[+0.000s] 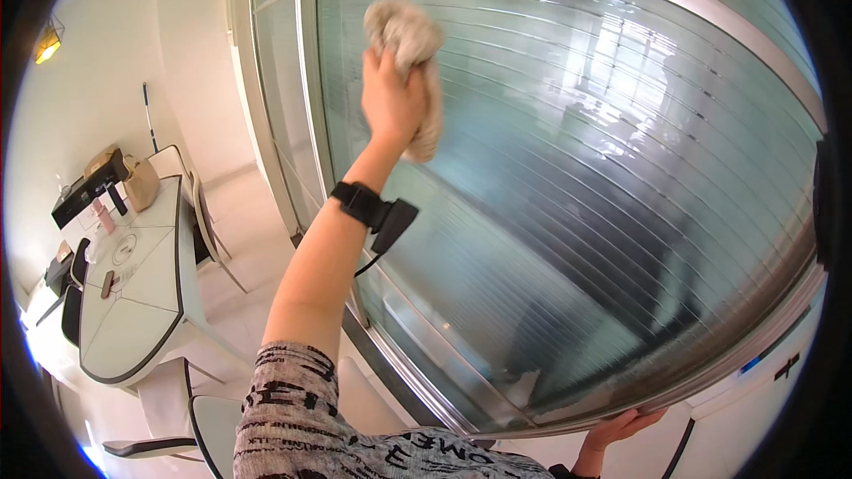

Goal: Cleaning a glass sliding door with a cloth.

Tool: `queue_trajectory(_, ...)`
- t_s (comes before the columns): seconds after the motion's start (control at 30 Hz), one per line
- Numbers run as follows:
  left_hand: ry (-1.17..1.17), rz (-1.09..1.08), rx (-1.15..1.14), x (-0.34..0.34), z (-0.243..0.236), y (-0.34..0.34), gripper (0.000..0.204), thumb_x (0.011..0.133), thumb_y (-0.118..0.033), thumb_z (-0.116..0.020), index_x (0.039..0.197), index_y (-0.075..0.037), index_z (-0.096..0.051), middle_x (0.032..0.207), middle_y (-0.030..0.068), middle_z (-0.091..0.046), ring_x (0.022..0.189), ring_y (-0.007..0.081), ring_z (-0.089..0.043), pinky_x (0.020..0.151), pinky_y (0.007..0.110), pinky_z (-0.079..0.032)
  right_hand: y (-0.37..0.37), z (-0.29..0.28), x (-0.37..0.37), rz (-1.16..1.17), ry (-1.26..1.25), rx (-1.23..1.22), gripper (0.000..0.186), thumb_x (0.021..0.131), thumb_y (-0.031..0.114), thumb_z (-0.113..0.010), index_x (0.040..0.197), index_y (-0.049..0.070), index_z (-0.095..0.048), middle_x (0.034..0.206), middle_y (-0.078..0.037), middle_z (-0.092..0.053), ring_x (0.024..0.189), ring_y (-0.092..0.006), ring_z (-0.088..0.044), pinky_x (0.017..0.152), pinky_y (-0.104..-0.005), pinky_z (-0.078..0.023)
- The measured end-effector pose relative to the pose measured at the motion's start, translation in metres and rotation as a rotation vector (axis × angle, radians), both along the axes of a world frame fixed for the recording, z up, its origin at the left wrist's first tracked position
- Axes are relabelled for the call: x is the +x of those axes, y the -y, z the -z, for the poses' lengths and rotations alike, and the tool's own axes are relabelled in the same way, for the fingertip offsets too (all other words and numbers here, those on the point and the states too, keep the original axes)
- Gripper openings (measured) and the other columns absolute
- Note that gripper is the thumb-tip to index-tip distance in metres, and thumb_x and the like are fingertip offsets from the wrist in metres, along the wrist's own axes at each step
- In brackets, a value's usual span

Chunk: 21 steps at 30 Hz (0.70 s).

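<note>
My left hand point(390, 102), raised on an outstretched arm, is closed round a bunched beige cloth point(404, 27). The cloth lies against the upper left part of a ribbed glass panel point(550, 177), and its loose end hangs down beside my wrist. A metal frame point(306, 62) borders the panel. Down at the lower right, my right hand point(619, 428) rests by the panel's bottom edge, its fingers stretched out along it. Part of that hand is hidden by the edge. A black strap with a small device point(373, 211) sits on my left wrist.
To the left stands a white table point(138, 302) with a dark rim, holding a brown bag point(140, 182), a pink bottle point(103, 215) and a small brown object point(108, 284). Chairs point(209, 213) surround it. A pole point(149, 120) leans on the wall. Light reflects off the glass.
</note>
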<state>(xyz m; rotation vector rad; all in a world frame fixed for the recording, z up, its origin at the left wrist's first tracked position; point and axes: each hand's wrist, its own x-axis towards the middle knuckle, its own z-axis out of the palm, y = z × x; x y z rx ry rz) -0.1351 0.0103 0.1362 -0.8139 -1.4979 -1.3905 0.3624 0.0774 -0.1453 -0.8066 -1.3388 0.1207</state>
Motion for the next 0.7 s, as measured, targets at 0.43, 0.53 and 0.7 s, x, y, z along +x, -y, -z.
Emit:
queue_trajectory(0.43,-0.269,-0.126,0.034,-0.074,-0.086,0.03,0.029,0.076,-0.026,-0.059,0.096,-0.005,-0.058,0.093,0.0136,-0.052,0.089,0.0336,-0.051,0.072,0.044,-0.043,0.005,-0.006,-0.003,0.067,-0.036,-0.083,0.057,0.093,0.031,-0.03,0.137,-0.003,-0.018,0.139,-0.023,-0.025,0.125,-0.0337,-0.035,0.1,-0.0427,-0.032)
queue_trajectory(0.53,-0.246,-0.145,0.087,-0.097,-0.109,0.012,0.027,0.075,-0.026,-0.059,0.09,-0.004,-0.058,0.092,0.0139,-0.052,0.087,0.0343,-0.052,0.07,0.045,-0.044,0.0,-0.004,-0.006,0.164,-0.019,-0.024,0.058,0.092,0.032,-0.031,0.136,-0.003,-0.021,0.136,-0.023,-0.029,0.122,-0.0328,-0.038,0.098,-0.0438,-0.034)
queue_trajectory(0.7,0.024,-0.17,0.068,-0.159,-0.088,0.004,0.03,0.078,-0.031,-0.055,0.089,-0.003,-0.058,0.099,0.0148,-0.053,0.092,0.0354,-0.055,0.074,0.045,-0.046,-0.009,0.003,-0.007,0.212,-0.029,-0.044,0.059,0.092,0.034,-0.031,0.136,-0.003,-0.021,0.133,-0.022,-0.031,0.119,-0.0319,-0.04,0.094,-0.0433,-0.038)
